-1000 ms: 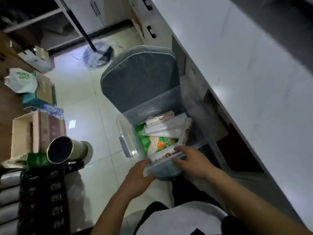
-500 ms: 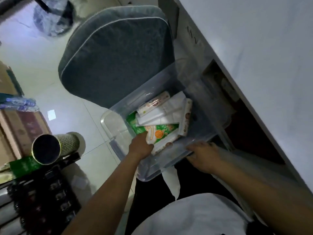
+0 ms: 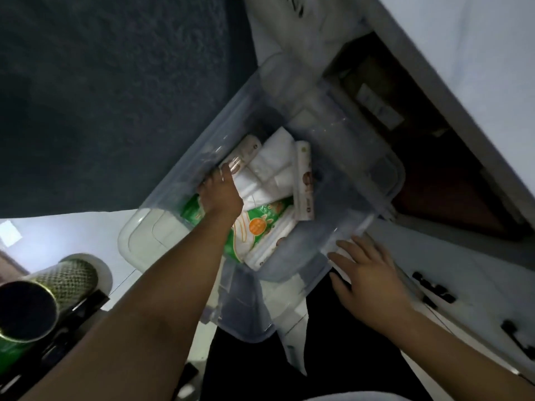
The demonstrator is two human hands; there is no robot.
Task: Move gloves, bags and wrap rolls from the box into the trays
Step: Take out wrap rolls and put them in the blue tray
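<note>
Pale tiled floor (image 3: 58,235) bears the clear plastic box (image 3: 289,273).

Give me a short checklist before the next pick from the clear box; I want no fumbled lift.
1. Left hand inside the clear plastic box: ok, it reaches in over the green packet.
2. Left hand grips an item: cannot tell, its fingertips are hidden near the wrapped roll and the white folded bags.
3. Right hand steadies the box: ok, straight fingers rest on its near rim.
4. Box open: ok, no lid covers the contents.
5. Long roll box free to lift: ok, it lies on top along the right side.
6. Trays ready: cannot tell, none in view.
</note>
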